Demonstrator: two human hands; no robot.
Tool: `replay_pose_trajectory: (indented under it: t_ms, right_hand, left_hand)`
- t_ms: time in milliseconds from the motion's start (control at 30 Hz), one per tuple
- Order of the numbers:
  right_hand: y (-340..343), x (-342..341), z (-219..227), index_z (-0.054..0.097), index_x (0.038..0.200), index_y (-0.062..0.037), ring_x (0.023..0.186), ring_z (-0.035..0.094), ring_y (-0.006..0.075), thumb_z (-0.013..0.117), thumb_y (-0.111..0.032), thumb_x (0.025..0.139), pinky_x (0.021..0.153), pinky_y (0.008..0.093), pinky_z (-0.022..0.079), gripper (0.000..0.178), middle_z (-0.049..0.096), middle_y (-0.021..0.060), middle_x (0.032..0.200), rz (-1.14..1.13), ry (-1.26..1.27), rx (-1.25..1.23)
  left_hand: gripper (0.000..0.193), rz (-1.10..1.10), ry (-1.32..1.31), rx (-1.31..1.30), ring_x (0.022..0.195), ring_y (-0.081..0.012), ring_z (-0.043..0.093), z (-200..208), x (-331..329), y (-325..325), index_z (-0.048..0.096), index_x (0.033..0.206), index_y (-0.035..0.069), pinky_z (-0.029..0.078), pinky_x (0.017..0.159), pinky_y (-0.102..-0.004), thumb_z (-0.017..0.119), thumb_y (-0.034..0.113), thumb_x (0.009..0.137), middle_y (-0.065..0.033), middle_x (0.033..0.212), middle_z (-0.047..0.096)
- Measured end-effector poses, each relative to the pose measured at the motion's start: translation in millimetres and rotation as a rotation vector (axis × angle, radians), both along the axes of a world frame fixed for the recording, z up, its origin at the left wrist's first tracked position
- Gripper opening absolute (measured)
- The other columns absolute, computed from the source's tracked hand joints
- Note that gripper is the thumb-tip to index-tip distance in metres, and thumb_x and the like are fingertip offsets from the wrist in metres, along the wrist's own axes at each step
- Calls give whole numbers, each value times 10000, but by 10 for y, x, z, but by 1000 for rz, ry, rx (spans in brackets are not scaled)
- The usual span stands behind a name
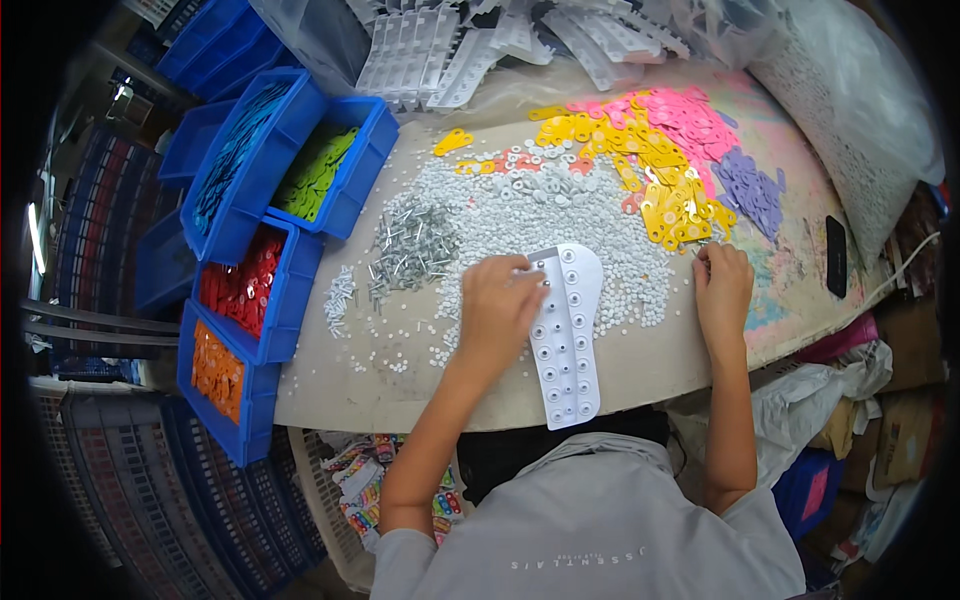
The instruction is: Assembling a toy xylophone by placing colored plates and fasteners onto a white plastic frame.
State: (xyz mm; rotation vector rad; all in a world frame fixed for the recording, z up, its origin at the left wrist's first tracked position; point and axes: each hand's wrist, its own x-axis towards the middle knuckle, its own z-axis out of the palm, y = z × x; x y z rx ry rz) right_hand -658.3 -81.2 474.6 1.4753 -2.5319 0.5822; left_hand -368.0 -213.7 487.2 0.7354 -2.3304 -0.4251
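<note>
A long white plastic piece [562, 340] with rows of round sockets and a rounded, wider far end lies in front of me, its near end at the table edge. My left hand [497, 308] is over its far left side, fingers bent together at the sockets; what they hold, if anything, is too small to make out. At the near edge of the yellow plastic pieces [672, 210] is my right hand [724, 288], its fingertips pinched together, with their contents hidden. Small white round beads [625, 275] surround the white piece, and metal pins [410, 245] are heaped left of it.
Blue bins hold red pieces [243, 290], orange pieces [216, 370], green pieces [318, 178] and blue pieces [235, 150] at left. Pink pieces [685, 122] and purple pieces [750, 190] lie far right, near a dark phone [836, 257]. More white plastic strips [420, 55] are stacked at the back.
</note>
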Motion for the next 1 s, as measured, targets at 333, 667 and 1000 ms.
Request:
replay_pose_trajectory:
  t_ms: [333, 667, 1000]
  right_hand:
    - [-21, -46, -40, 631, 954, -63, 936, 564, 307, 677, -64, 885, 856, 430, 428, 83, 598, 97, 929, -2, 39, 19]
    - [-55, 319, 241, 619, 995, -23, 961, 594, 324, 615, -22, 938, 875, 436, 460, 58, 630, 137, 972, 108, -228, -264]
    - [-129, 1347, 275, 648, 1060, -18, 929, 633, 286, 659, 44, 871, 808, 379, 523, 199, 640, 125, 953, 496, -863, -232]
  left_hand:
    - [108, 385, -258, -88, 999, -266, 579, -139, 812, -463, 725, 935, 104, 402, 909, -404, 747, 57, 840, -52, 951, 611]
    - [97, 503, -197, -159, 1023, -293, 592, 41, 643, -261, 667, 958, 68, 432, 925, -406, 689, 21, 875, -85, 975, 609]
    - [169, 20, 123, 421, 901, -279, 642, 68, 83, 173, 708, 1019, 5, 514, 793, -377, 726, -3, 852, -121, 948, 662]
